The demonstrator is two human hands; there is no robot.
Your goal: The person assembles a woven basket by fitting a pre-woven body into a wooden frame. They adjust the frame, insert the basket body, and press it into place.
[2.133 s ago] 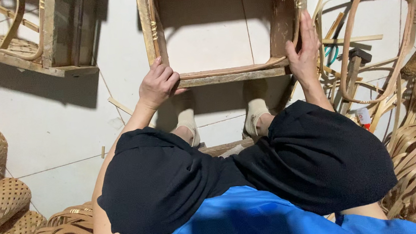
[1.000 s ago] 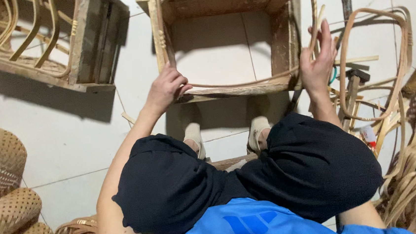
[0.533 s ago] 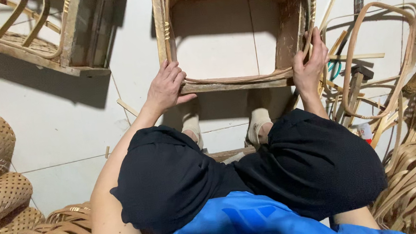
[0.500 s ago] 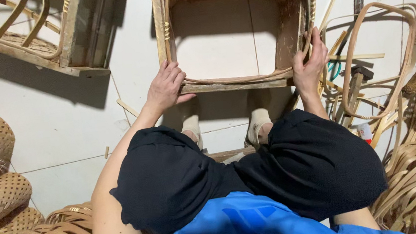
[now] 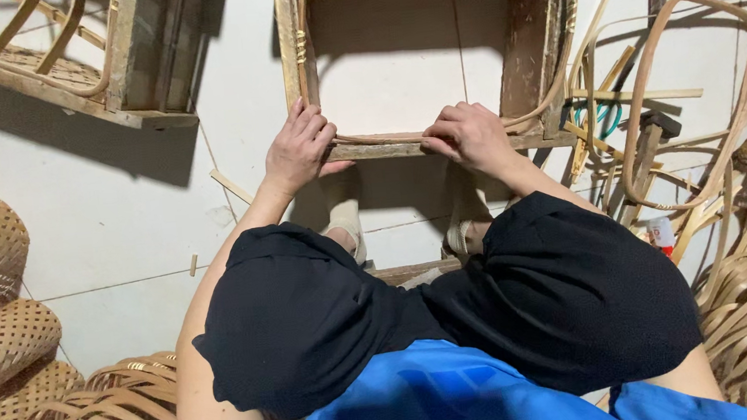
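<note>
nearest, the person's black-clad knees (image 5: 453,319) frame the view. beyond them the left hand (image 5: 299,146) and right hand (image 5: 467,133) press a thin bent rattan strip (image 5: 386,137) along the near rail of the square weathered wooden frame (image 5: 439,145) on the pale tiled floor (image 5: 125,212), fingers curled over it. the strip looks light and springy, best gripped close to its bends.
</note>
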